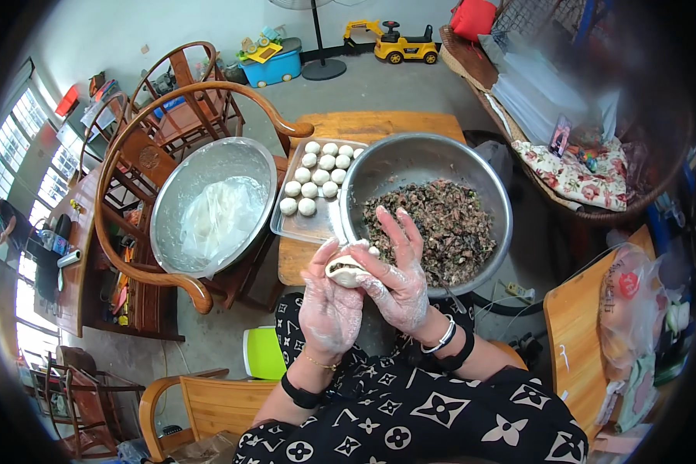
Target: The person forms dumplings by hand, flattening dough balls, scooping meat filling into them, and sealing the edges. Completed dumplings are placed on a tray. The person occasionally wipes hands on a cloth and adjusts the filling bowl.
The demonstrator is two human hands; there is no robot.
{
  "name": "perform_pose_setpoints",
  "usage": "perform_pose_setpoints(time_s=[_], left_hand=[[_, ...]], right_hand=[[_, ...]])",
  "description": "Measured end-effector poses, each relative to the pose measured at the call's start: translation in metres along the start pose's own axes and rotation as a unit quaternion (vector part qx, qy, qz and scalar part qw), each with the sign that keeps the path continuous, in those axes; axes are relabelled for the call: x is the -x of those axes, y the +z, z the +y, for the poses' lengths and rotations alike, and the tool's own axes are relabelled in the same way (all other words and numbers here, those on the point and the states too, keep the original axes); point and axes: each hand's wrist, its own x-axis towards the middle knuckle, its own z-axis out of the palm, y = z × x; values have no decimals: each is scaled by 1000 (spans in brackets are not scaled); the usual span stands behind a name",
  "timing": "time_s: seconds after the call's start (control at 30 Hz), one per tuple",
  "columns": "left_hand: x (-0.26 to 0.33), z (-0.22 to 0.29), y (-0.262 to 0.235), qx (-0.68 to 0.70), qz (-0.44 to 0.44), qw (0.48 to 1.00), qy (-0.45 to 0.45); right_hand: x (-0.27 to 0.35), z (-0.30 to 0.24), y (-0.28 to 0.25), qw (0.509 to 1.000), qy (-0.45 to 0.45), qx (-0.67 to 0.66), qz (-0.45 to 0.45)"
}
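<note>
Between my two floury hands is a round stuffed bun of white dough, with dark filling showing through a gap in its top. My left hand cups it from below and the left. The fingers of my right hand pinch its edge, while other fingers of that hand point up. Just beyond them stands a large steel bowl holding chopped meat and greens filling. Left of that bowl, a clear tray carries several finished white buns in rows.
A second steel basin with plastic-covered dough rests on a wooden armchair at left. The tray and filling bowl share a small wooden table. A wooden board with plastic bags is at right; a wicker seat stands far right.
</note>
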Motion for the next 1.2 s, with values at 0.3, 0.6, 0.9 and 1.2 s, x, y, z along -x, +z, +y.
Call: perform_pose_setpoints(time_s=[0.3, 0.6, 0.9, 1.2], left_hand=[[4, -4, -6, -62, 14, 998, -9], [6, -2, -6, -69, 21, 997, -10], [5, 3, -1, -103, 32, 994, -17], [6, 4, -6, -60, 24, 998, -15]], right_hand=[[3, -1, 1, 1000, -20, 0, -13], [1, -4, 0, 999, -27, 10, -22], [-6, -9, -4, 996, -70, 50, -17], [-7, -6, -7, 998, -55, 6, -33]])
